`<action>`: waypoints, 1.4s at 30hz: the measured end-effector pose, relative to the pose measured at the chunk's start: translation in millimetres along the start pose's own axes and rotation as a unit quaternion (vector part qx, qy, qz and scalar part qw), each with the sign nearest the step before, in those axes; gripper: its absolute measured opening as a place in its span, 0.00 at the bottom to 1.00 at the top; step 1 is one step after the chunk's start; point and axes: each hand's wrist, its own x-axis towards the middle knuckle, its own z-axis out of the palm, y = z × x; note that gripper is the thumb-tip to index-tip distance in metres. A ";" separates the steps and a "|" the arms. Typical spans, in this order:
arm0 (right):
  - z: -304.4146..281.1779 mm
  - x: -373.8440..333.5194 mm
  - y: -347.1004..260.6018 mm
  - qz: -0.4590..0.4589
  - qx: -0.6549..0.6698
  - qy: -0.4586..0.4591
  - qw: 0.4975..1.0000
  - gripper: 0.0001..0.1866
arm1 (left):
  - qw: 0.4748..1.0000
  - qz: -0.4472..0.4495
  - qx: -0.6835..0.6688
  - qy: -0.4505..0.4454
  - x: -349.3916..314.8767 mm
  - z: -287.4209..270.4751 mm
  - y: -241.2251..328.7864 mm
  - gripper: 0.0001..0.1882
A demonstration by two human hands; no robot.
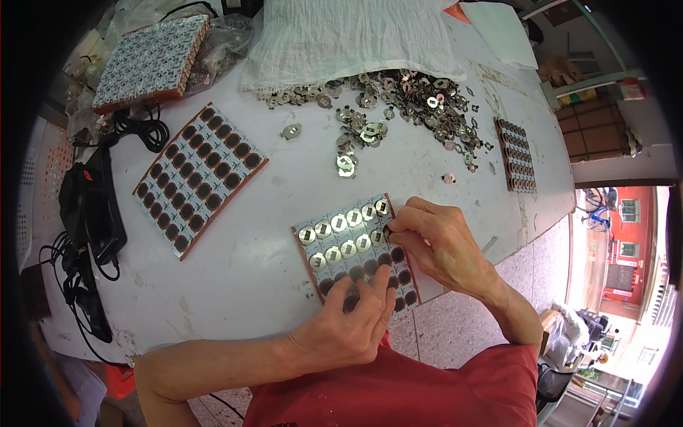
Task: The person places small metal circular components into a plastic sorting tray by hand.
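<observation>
Steadily, my right hand (441, 242) pinches a small metal clip (388, 233) at the right edge of the near panel (329, 242); my left hand (356, 313) lies with fingers spread over its near rows. Dragging either wrist could shift the panel and skew the clip.

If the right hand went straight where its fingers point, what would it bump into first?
Probably the shiny metal piece just left of the right hand's fingertips, in the second row on the board. I can't tell the fingers' exact height, so they might pass over it.
</observation>
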 end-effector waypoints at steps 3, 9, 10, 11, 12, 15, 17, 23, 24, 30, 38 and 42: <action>1.3 -0.8 -2.0 -0.006 -0.007 -0.003 1.000 0.06 | 1.000 -0.002 0.000 0.003 -1.0 2.5 2.0 0.16; 2.4 -4.2 -2.8 0.029 0.039 0.027 0.998 0.05 | 1.000 -0.011 -0.005 0.008 -0.6 3.8 3.5 0.15; 1.3 -3.0 -5.0 0.028 0.027 0.022 0.999 0.05 | 1.000 -0.014 -0.006 0.006 -1.1 3.7 3.3 0.15; 0.8 -2.0 -6.1 0.027 0.015 0.017 0.999 0.05 | 1.000 -0.015 -0.010 0.008 -1.1 3.5 2.9 0.15; 1.3 -1.7 -6.0 0.030 0.014 0.015 0.999 0.05 | 1.000 -0.011 -0.011 0.007 -0.9 3.3 2.3 0.15; -0.2 0.9 -5.5 0.017 0.014 0.013 1.000 0.05 | 1.000 -0.005 -0.011 0.006 0.0 3.7 0.4 0.15; -0.2 3.0 -7.9 0.008 0.003 0.004 1.000 0.05 | 1.000 -0.002 -0.011 0.002 -0.5 3.1 0.3 0.15; 4.2 -3.9 -7.6 0.059 0.037 0.028 0.997 0.06 | 1.000 -0.008 -0.013 0.006 -1.2 4.5 1.7 0.14; 4.8 -4.4 -7.6 0.058 0.036 0.027 0.997 0.06 | 1.000 -0.009 -0.014 0.005 -0.9 4.7 2.0 0.14; 7.5 -9.0 -9.9 0.064 0.012 0.056 0.996 0.07 | 1.000 -0.010 -0.007 0.012 -1.6 5.3 2.9 0.15; 9.5 -8.4 -6.6 0.073 0.022 0.060 0.995 0.07 | 1.000 -0.006 -0.005 0.009 -1.5 4.4 2.4 0.15; 5.4 -7.3 -5.2 0.065 0.018 0.051 0.996 0.07 | 1.000 -0.007 -0.009 0.010 -1.6 5.2 3.3 0.15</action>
